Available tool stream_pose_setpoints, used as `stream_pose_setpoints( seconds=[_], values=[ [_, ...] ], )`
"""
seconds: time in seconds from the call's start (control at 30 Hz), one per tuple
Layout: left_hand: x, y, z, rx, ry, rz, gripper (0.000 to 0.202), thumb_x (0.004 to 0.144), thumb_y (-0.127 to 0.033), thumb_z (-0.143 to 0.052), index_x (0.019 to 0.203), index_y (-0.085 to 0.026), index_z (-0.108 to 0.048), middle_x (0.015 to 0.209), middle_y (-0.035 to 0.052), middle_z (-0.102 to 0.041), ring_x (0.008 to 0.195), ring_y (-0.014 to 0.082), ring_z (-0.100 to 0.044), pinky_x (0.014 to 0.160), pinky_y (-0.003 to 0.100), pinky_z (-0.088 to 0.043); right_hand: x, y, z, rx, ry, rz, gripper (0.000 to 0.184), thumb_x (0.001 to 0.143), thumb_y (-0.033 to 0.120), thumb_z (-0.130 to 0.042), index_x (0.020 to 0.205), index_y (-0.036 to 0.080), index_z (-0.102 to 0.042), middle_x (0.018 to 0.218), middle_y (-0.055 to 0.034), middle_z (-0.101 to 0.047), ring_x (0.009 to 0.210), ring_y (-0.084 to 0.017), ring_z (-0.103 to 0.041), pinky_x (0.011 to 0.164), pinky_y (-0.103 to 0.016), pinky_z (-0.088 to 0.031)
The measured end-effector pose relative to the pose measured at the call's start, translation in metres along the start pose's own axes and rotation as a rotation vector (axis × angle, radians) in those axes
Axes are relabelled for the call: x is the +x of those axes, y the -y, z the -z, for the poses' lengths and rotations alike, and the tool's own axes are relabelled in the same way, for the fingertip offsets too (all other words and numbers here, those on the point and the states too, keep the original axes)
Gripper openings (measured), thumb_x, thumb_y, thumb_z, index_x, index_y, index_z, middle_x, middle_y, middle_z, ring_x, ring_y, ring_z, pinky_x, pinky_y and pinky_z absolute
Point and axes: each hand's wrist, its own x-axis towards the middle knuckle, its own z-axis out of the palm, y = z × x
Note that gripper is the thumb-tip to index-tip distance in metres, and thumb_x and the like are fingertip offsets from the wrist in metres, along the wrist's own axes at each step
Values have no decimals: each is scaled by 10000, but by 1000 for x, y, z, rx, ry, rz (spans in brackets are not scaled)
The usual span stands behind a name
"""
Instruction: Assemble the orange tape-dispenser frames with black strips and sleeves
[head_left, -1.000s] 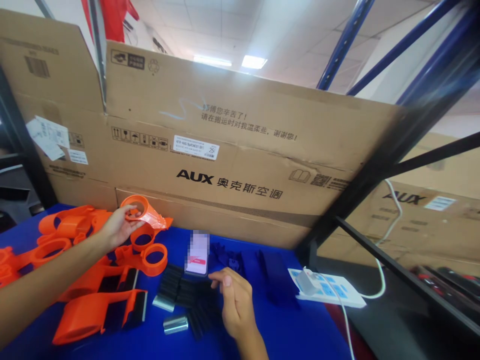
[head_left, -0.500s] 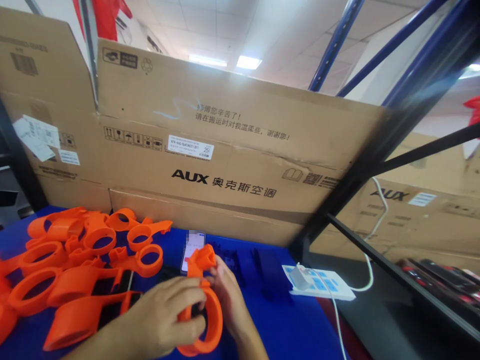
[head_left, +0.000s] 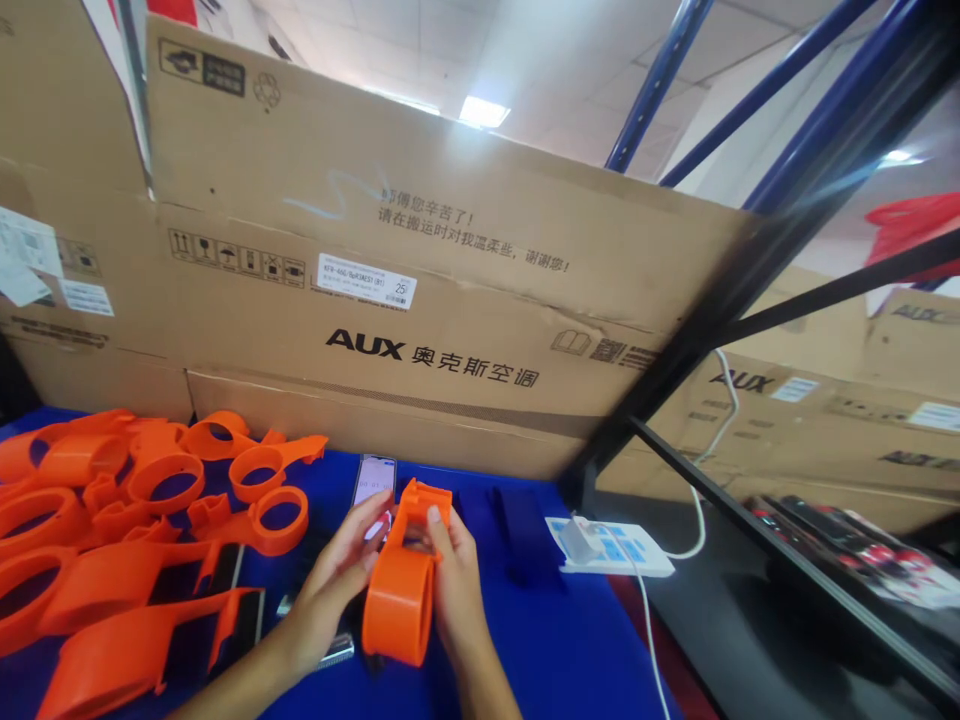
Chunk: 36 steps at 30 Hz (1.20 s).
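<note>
Both my hands hold one orange plastic tape-dispenser body (head_left: 405, 585) upright over the blue table (head_left: 577, 650), its ring end toward me. My left hand (head_left: 337, 580) cups its left side with fingers curled. On the right side my right hand (head_left: 454, 590) grips it, the fingertips pressing on its top end. A phone (head_left: 373, 480) with a lit screen lies flat just beyond the part.
A heap of orange dispenser parts (head_left: 127, 530) covers the table's left. Dark parts (head_left: 525, 535) lie right of the phone, a white power strip (head_left: 607, 545) with cable further right. A tall cardboard box (head_left: 420, 300) walls the back; a black rack frame (head_left: 720, 320) stands right.
My left hand carried an orange part from the pile to the table's middle, where my right hand joined it. The part has since been turned edge-on between both hands.
</note>
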Motion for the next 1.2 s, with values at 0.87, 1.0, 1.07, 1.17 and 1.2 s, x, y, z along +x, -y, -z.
stream_pose_setpoints(
  seconds=[0.87,1.0,1.07,1.17,1.2],
  values=[
    [13,-30,43,-291,-152,155,223,938,-262,-646,1126,-238,-528,1032,78,-742,919,295,-765,739,423,-657,-10,6,1,-1128,644,379,85,862,216,-707,928,247,-751,1165,-61,-587,1143,-284,-475,974,-443,-366],
    [11,-29,41,-330,-133,106,211,938,-265,-641,1124,-228,-548,1015,78,-738,919,289,-757,765,423,-650,-18,-2,-4,-1211,792,301,265,785,418,-836,1029,326,-795,1204,-54,-524,1146,-310,-434,998,-477,-341],
    [11,-29,41,-350,-136,100,192,920,-262,-667,1078,-217,-569,1011,73,-736,910,284,-755,765,420,-649,-19,-6,-5,-1241,811,266,298,755,437,-865,1038,367,-805,1238,-51,-510,1148,-320,-426,1000,-493,-338],
    [12,-28,43,-350,-170,112,165,908,-261,-687,1027,-205,-588,1000,63,-732,894,274,-750,756,420,-654,-20,-9,-7,-1255,824,257,325,772,387,-864,1089,419,-796,1275,-45,-508,1149,-319,-428,998,-496,-345],
    [12,-28,43,-344,-181,116,162,909,-262,-688,1024,-206,-588,995,61,-731,891,271,-750,754,419,-654,-19,-9,-7,-1251,828,265,330,793,381,-851,1113,429,-789,1283,-44,-509,1151,-316,-429,996,-493,-348]
  ],
)
